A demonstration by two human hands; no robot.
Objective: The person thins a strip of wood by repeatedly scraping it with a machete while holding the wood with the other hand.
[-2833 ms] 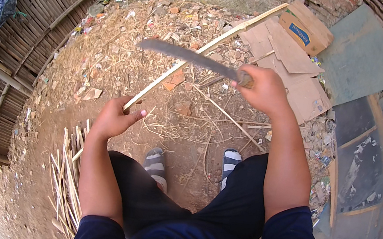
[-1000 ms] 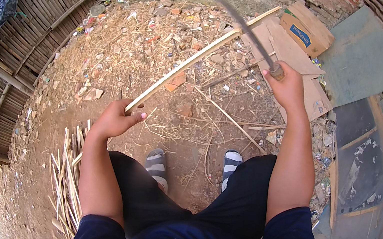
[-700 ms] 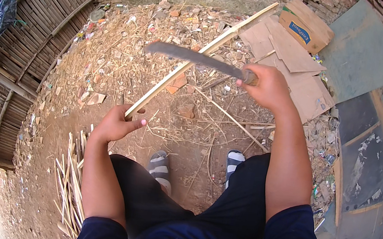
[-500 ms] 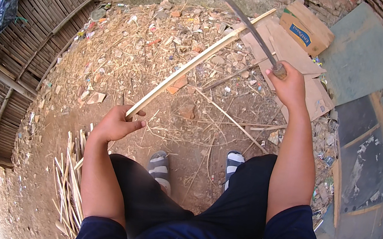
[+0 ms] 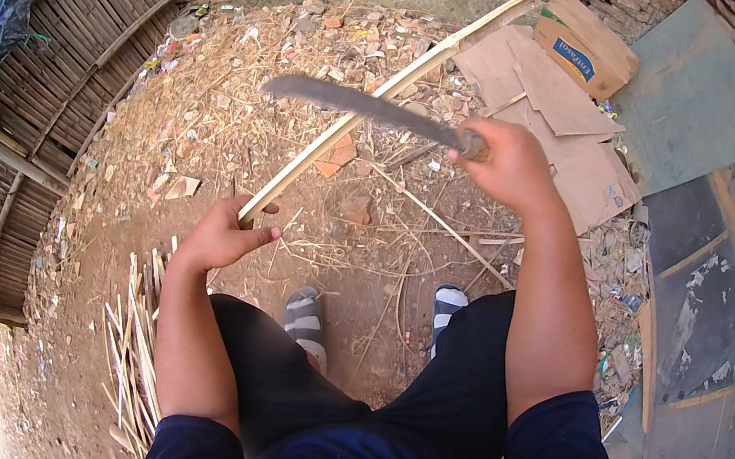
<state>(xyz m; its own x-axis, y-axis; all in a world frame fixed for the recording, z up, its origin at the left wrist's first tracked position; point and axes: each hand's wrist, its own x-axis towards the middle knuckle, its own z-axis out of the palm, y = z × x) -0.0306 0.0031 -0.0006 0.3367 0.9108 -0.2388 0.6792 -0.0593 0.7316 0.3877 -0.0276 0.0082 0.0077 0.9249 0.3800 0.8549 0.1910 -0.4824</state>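
My left hand (image 5: 233, 234) is closed around the near end of a long, pale bamboo strip (image 5: 323, 146), which slants away to the far right toward the brick wall. In my right hand (image 5: 509, 166) is the short handle of a machete (image 5: 364, 104), fingers wrapped around it. Its dark, slightly curved blade points left and crosses over the strip around its middle. Whether the blade touches the strip I cannot tell. Both forearms reach forward above the ground.
Split bamboo strips (image 5: 137, 337) lie piled beside my left leg. A thin stick (image 5: 442, 218) rests on the littered dirt ahead of my sandalled feet. Flattened cardboard (image 5: 540, 127) and a cardboard box (image 5: 585, 47) lie far right, near grey boards (image 5: 699, 110). A bamboo panel (image 5: 54, 70) stands left.
My right hand has moved left and slightly nearer, swinging the machete blade from pointing up and away to pointing left across the strip. The strip's far end has risen; my left hand stays nearly in place.
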